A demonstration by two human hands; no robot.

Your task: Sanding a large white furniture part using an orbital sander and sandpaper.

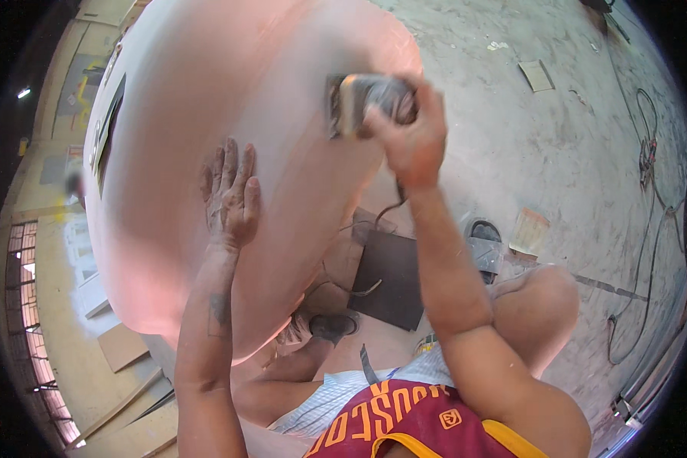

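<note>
A large, rounded shell (183, 99), pinkish white and smooth, fills the left and middle of the head view in front of me. Flat on its surface, with fingers stretched out, rests my left hand (233, 202); dust whitens the fingers. My right hand (420, 145) is wrapped round a power sander (359, 103), blurred by motion. The sander's flat pad is against the shell near its right edge. A dark cord (393, 208) hangs down below my right hand. Part of the sander's body is hidden by my fingers.
Beneath the shell's right edge, a dark square board (389, 278) lies by my feet. Sheets (537, 75) lie on the dusty floor (504, 145), and tangled cables (647, 156) run along the far right. Boards and wood strips (122, 347) are at the left.
</note>
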